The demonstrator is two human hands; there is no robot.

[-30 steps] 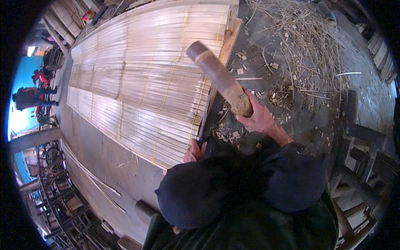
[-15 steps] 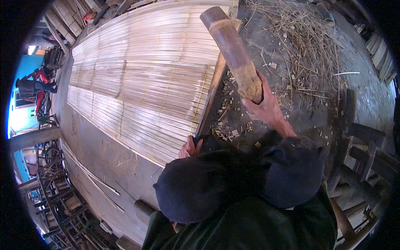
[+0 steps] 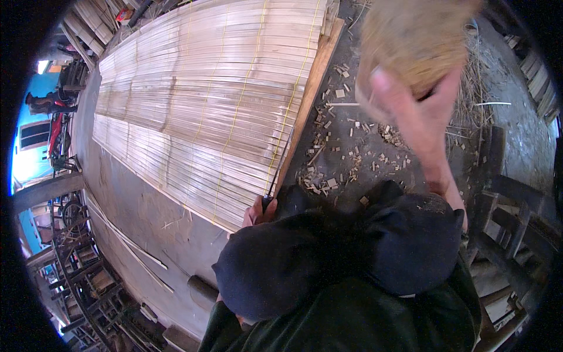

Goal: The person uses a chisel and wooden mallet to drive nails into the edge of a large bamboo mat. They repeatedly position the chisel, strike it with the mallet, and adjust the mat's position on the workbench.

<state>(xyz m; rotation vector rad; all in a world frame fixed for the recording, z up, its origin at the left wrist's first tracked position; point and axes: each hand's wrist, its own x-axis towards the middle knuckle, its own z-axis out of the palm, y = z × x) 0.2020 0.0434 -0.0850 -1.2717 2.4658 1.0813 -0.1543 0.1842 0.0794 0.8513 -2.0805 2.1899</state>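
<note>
My right hand (image 3: 423,126) grips the root end of a thick bamboo club (image 3: 413,44), raised high over the floor and smeared by motion. Low beside the mat's near corner, my left hand (image 3: 255,213) is wrapped round the black handle of a knife (image 3: 267,202). Its thin blade points away from me, along the right edge of a mat of pale bamboo slats (image 3: 193,94) tied with yellow strings. Under that edge lies a wooden board (image 3: 325,64).
Small cut bamboo bits (image 3: 331,183) litter the floor right of the board, with a heap of shavings (image 3: 478,88) beyond. A dark wooden frame (image 3: 507,199) stands at right. Long strips (image 3: 132,243) lie at left, where another person (image 3: 50,104) is far off.
My right hand has lifted the bamboo club up and to the right, off from above the board's edge. My left hand has shifted slightly left, so the knife's handle and blade show more.
</note>
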